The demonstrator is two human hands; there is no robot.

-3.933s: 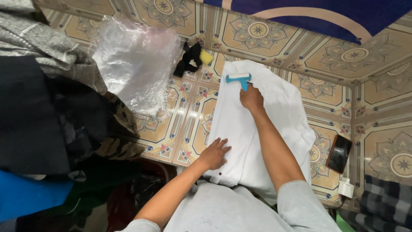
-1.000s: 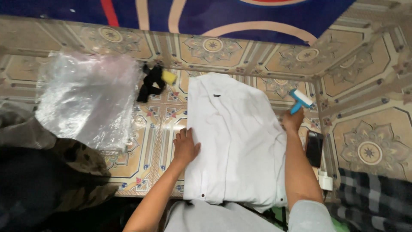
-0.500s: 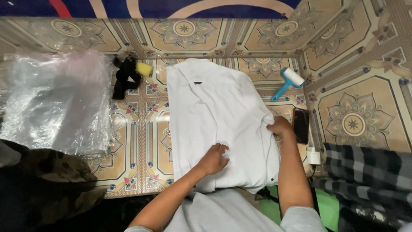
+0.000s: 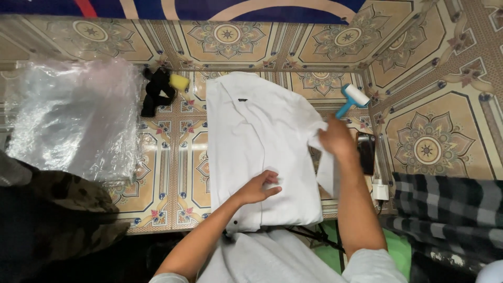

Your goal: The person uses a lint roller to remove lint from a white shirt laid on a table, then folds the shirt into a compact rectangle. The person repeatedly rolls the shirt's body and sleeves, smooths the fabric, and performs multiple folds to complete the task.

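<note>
Two hands work the white shirt: left fingers flat, right fingers apparently pinching its edge.

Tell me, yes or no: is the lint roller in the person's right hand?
No: the lint roller lies on the tiled floor, while the right hand grips a fold of the white shirt.

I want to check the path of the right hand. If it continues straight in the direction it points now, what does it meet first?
The right hand points up and away, toward the blue-handled lint roller on the patterned tile floor. That roller would probably come first, though depth is unclear.
</note>
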